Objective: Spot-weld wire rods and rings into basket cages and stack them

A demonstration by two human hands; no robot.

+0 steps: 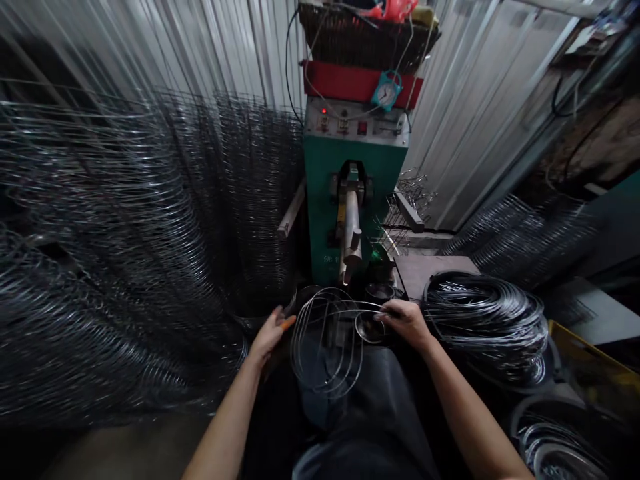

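The right hand [405, 321] pinches bent wire loops [325, 340], keeping them lifted clear of the lap before the green machine [350, 193]; the left hand [269, 335] is spread wide beside them, near an orange-tipped object [287, 323].

The machine body [330, 207] is green, its panel [360, 85] red, the wire coils [485, 327] silvery black.
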